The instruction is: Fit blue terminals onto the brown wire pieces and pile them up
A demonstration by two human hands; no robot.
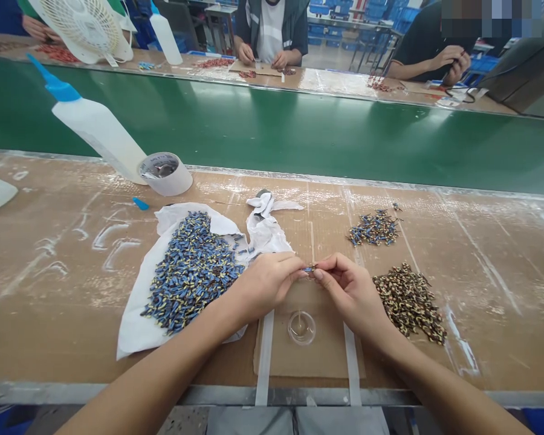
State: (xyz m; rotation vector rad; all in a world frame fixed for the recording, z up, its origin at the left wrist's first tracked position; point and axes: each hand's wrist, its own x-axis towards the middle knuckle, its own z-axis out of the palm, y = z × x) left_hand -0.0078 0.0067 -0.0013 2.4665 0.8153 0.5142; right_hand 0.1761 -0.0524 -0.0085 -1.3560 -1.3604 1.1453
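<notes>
My left hand (269, 277) and my right hand (350, 291) meet above a taped cardboard piece (317, 356). Between their fingertips is a small blue part (308, 269), pinched from both sides; its exact kind is too small to tell. Just below stands a small clear round dish (301, 327) with a thin stick in it. Left of my left hand, a heap of small blue and yellow parts (193, 272) lies on a white sheet (133, 326). Right of my right hand is a pile of dark brown and yellowish parts (410, 302). Behind it sits a smaller blue and yellow pile (375, 228).
Crumpled white paper (267, 232) lies behind my left hand. A tape roll (167, 175), a leaning white bottle with blue nozzle (97, 130) and a blue cap (140, 203) are further left. Past the green belt (290, 130), several people sit working near a fan (81, 27).
</notes>
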